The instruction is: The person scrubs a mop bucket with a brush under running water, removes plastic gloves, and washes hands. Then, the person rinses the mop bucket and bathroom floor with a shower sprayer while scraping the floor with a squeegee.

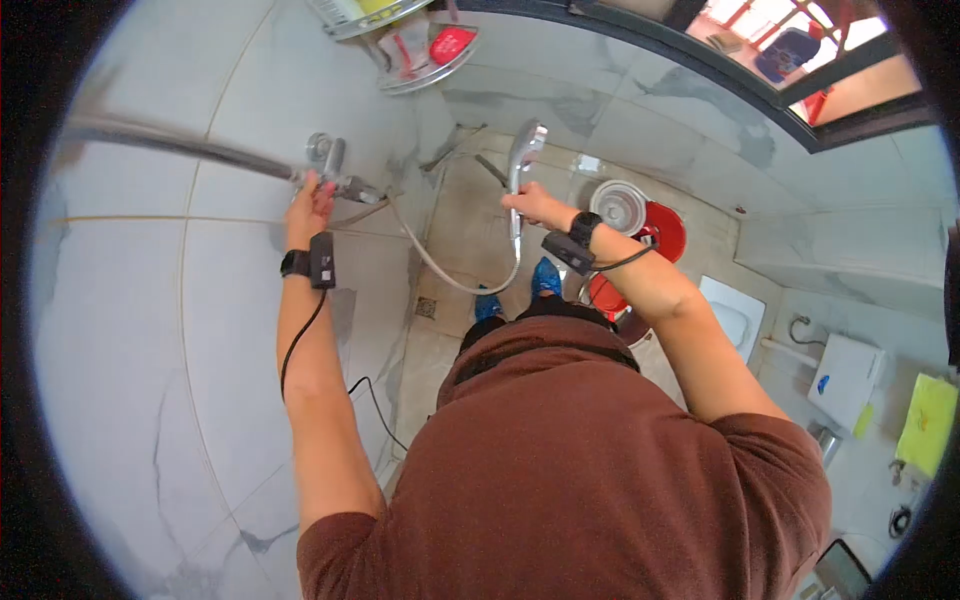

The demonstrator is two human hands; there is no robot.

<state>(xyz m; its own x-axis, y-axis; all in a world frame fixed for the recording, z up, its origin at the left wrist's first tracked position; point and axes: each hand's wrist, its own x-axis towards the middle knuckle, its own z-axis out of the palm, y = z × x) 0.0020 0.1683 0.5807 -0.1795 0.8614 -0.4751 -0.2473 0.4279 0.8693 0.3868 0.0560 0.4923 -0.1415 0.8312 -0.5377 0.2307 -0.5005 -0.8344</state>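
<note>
My right hand [541, 204] is wrapped round the handle of a silver shower head [524, 150], held upright in front of me. From its lower end a pale hose [448, 279] loops down and back up to the wall. At the left, my left hand [310, 205] has its fingers closed on the chrome shower faucet [345, 187] on the tiled wall. Its grip partly hides the faucet body. Both wrists wear a dark strap with a small black box and cable. Whether water flows cannot be made out.
A metal pipe [200, 148] runs along the left wall. Corner shelves [430, 78] hold a red item. Beyond my right hand stand a red bucket [668, 232] and a white basket [619, 206]. A squat toilet [732, 316], floor drain [426, 307] and white cistern [845, 378] are also here.
</note>
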